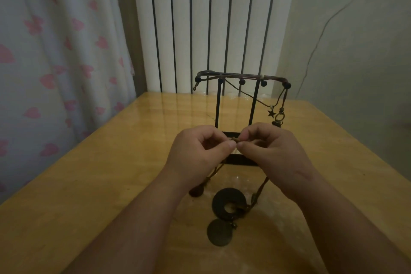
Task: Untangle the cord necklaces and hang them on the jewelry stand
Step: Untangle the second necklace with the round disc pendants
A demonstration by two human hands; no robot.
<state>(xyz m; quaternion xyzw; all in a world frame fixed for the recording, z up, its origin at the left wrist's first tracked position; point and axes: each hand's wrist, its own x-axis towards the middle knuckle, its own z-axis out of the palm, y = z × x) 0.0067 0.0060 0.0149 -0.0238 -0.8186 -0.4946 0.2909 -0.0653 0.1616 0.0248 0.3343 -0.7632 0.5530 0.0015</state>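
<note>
Two entries, left hand and right hand, fingertips pinching together the ends of a brown cord necklace above a yellow wooden table; its dark disc pendants lie on the tabletop before a black wire jewelry stand.

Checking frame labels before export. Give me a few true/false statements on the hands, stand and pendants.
1. The left hand and the right hand both pinch a necklace cord in front of the jewelry stand. True.
2. The stand is bare. False: cords drape over its top bar.
3. A ring-shaped pendant lies on the table below the hands. True.
4. The star charm hangs at the stand's left end. False: it hangs near the right end as the camera sees it.
</note>
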